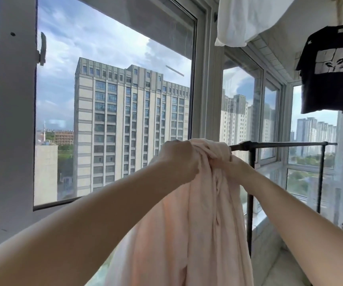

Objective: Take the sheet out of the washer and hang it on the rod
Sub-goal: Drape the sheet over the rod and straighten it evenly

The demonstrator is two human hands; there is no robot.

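Observation:
A pale pink sheet (197,223) hangs in long bunched folds in front of me, its top gathered at the near end of a black metal rod (280,144). My left hand (178,159) grips the bunched top of the sheet from the left. My right hand (236,166) grips the same bunch from the right, partly hidden by the cloth. Whether the sheet lies over the rod or just in front of it is hidden. The washer is out of sight.
The rod belongs to a black rack with upright legs (249,203) standing along the windows. A large window (112,100) fills the left. A white cloth (247,19) and a black T-shirt (331,69) hang overhead at the right.

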